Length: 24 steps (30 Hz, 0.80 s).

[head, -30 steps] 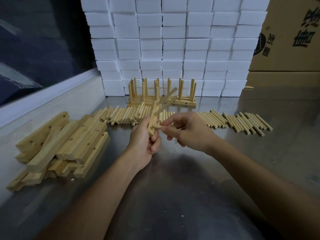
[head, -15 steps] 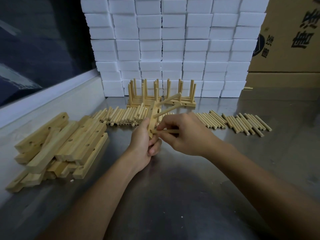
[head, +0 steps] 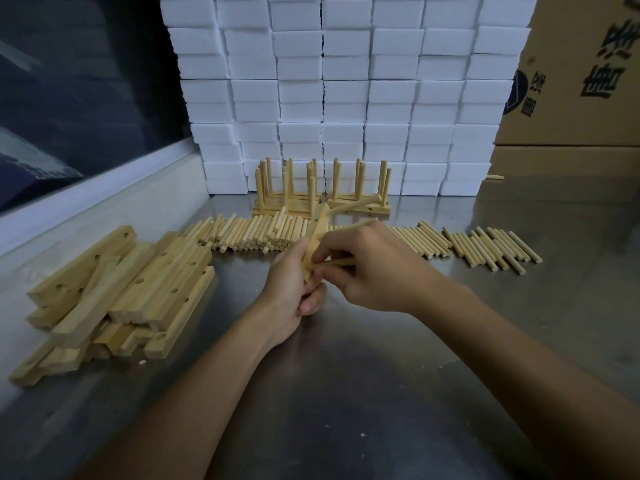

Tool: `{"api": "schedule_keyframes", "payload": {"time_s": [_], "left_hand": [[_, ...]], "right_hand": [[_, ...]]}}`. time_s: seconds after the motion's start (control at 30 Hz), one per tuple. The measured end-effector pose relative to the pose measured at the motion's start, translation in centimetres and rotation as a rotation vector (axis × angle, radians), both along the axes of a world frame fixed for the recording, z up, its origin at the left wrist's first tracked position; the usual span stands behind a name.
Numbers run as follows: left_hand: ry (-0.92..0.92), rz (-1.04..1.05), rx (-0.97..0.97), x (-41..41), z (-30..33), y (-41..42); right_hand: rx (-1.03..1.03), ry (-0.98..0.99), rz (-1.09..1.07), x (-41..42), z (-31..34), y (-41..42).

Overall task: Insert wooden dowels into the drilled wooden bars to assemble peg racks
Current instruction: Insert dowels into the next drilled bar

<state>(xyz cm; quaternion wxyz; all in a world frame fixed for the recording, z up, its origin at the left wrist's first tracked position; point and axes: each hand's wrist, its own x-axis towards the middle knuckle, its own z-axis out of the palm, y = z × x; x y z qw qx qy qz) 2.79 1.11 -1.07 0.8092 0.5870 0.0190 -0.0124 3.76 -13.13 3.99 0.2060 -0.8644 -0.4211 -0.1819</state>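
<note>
Left hand [head: 294, 282] fingers wrapped round bar [head: 317, 244] | right hand [head: 374, 268] fingers pinching dowel [head: 341, 262] against bar

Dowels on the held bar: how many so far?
3 dowels: one near the bar's far end, one just below, one pinched by the right hand at the near end. Others may hide behind it.
</note>
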Motion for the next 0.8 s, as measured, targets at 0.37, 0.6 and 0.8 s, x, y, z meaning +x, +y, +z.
{"api": "schedule_keyframes", "payload": {"time_s": [0.37, 0.6, 0.8], "left_hand": [[0.007, 0.055, 0.002, 0.4, -0.3, -0.2], [0.007, 0.087, 0.017, 0.6, -0.5, -0.4], [0.031, 0.06, 0.024, 0.6, -0.2, 0.0]], "right_hand": [[-0.019, -0.049, -0.171, -0.5, -1.1, 0.7], [0.183, 0.307, -0.19, -0.2, -1.0, 0.9], [-0.173, -0.26, -0.283, -1.1, -1.4, 1.1]]}}
